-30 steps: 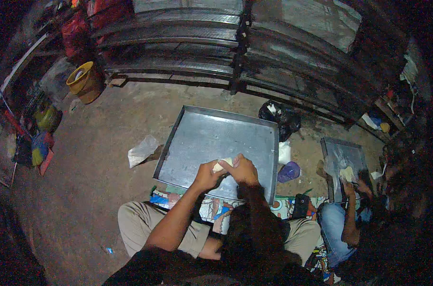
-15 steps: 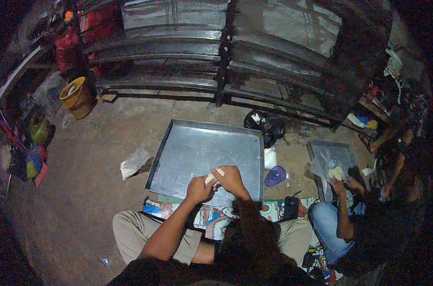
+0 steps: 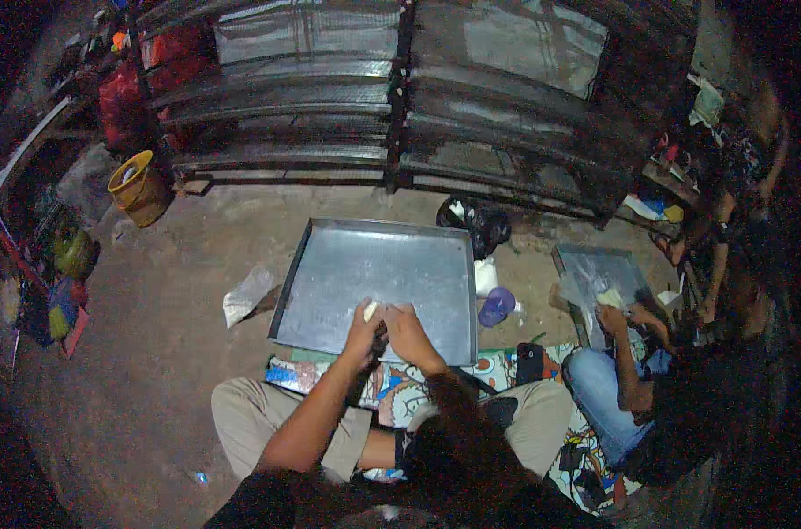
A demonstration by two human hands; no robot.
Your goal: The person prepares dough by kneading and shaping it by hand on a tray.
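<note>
Over the near part of a large shallow metal tray (image 3: pixel 339 264), both hands are close together. A small pale piece that looks like dough (image 3: pixel 370 311) shows at the fingertips of my left hand (image 3: pixel 360 339), which is closed around it. My right hand (image 3: pixel 409 335) is just to the right, its fingers pointing at the dough and smeared by motion. Whether those fingers touch the dough cannot be made out. The tray's metal bottom has whitish smudges.
A purple cup (image 3: pixel 497 305), black plastic bag (image 3: pixel 487 231) and dark phone (image 3: pixel 530 361) lie right of the tray. A clear bag of white powder (image 3: pixel 242 300) lies left. Another person's hands (image 3: pixel 614 319) hold dough over a smaller tray (image 3: pixel 595 260). A yellow bucket (image 3: pixel 142 189) stands far left.
My hands have moved slightly apart, and less dough shows between them now. My right hand has shifted off the dough to the right. The whole view has shifted a little.
</note>
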